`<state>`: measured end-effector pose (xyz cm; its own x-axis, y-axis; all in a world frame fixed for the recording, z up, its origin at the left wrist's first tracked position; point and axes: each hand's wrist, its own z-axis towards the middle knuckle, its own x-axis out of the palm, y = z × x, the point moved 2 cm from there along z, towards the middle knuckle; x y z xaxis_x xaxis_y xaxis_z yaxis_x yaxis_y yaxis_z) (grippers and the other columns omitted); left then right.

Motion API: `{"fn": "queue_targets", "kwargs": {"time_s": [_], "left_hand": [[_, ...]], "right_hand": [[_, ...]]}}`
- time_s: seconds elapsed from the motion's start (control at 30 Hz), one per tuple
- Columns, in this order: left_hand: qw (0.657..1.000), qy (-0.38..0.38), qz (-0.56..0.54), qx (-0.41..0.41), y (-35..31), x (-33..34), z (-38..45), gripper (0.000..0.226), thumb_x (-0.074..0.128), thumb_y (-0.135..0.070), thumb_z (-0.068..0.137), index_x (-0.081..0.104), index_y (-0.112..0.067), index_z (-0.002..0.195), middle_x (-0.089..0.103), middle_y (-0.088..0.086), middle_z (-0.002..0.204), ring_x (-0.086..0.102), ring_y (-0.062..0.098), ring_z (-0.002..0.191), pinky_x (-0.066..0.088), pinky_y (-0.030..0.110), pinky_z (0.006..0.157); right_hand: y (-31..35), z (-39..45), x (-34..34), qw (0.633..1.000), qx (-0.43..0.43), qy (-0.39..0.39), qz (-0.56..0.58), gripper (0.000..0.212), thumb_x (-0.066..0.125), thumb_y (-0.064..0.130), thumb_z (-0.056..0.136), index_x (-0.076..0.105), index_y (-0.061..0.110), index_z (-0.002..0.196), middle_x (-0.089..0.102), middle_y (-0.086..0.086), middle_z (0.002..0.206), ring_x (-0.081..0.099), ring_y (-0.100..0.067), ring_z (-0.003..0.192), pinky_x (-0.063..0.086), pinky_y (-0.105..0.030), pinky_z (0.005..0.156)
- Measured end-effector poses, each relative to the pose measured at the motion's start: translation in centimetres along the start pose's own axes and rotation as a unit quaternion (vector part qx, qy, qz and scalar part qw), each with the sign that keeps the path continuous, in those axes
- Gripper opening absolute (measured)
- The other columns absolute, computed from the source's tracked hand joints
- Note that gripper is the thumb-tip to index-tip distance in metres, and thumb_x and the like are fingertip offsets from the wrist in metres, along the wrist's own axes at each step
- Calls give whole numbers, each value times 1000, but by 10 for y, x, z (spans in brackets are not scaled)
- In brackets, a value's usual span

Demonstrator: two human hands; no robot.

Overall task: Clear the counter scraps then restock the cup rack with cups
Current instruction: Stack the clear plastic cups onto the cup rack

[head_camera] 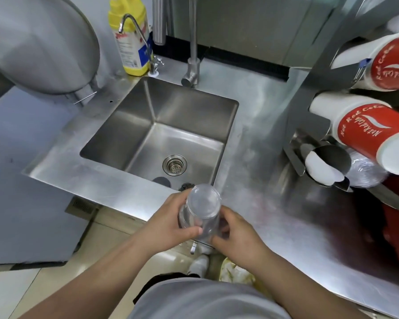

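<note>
A stack of clear plastic cups point(202, 207) is held base-up over the counter's front edge, just in front of the sink. My left hand point(168, 223) grips the stack from the left, thumb across its lower part. My right hand point(236, 236) holds its lower right side with curled fingers. At the right stands the metal cup rack point(309, 72), with two stacks of red-and-white paper cups point(364, 132) lying in it, rims toward me. Below them a steel tube point(332, 157) holds white cups, with clear cups point(364, 172) beside it.
The steel sink point(115, 125) has a drain strainer point(174, 165) and a dark scrubber at its front wall. Two faucets point(192, 54) and a yellow bottle point(130, 35) stand behind it. A large steel lid point(39, 44) sits at the left. A red item point(396, 226) lies under the rack.
</note>
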<state>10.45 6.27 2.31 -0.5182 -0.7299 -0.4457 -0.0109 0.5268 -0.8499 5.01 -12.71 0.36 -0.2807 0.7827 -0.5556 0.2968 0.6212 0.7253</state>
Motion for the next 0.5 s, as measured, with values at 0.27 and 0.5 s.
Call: {"fn": "queue_targets", "kwargs": {"time_s": [0.27,0.5], "left_hand": [[999,1,-36,-11,10,9,4,85,84,-33,61,42,-49,133,50,-7,132,50,12,126,46,44,103],[998,0,-58,-20,8,13,0,85,82,-31,59,41,-57,128,50,-11,133,51,10,126,47,43,103]], "right_hand": [[-3,10,0,1000,4,-9,17,59,72,37,70,49,44,124,61,9,109,63,-5,92,54,-24,81],[-7,9,2,995,34,-4,93,73,84,45,56,53,39,122,60,4,118,64,-4,101,56,-29,90]]}}
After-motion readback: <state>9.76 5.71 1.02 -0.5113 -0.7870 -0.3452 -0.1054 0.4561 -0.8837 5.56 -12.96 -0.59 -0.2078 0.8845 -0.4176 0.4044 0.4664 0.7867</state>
